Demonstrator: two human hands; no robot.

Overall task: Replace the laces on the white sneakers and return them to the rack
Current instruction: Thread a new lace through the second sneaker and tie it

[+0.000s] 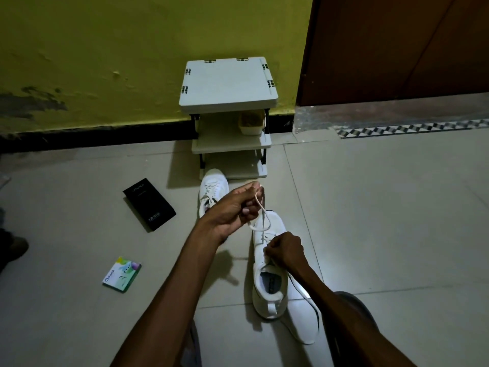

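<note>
Two white sneakers lie on the tiled floor in front of a small white rack [230, 83]. The nearer sneaker [268, 284] points away from me, heel toward me. My left hand [234, 210] is raised above its toe and grips a white lace [260, 207] that runs down in a loop to the eyelets. My right hand [284, 250] sits on the sneaker's tongue area and pinches the lace there. The other sneaker [213, 188], laced, lies farther off near the rack's foot, partly behind my left hand. A dark lace [309, 300] trails on the floor right of the near sneaker.
A black phone box [149, 203] and a small green-and-white packet [122, 274] lie on the floor to the left. A cream tub [251, 123] sits on the rack's middle shelf. A yellow wall and a brown door [397, 49] stand behind. A person's foot [13, 247] shows at the left edge.
</note>
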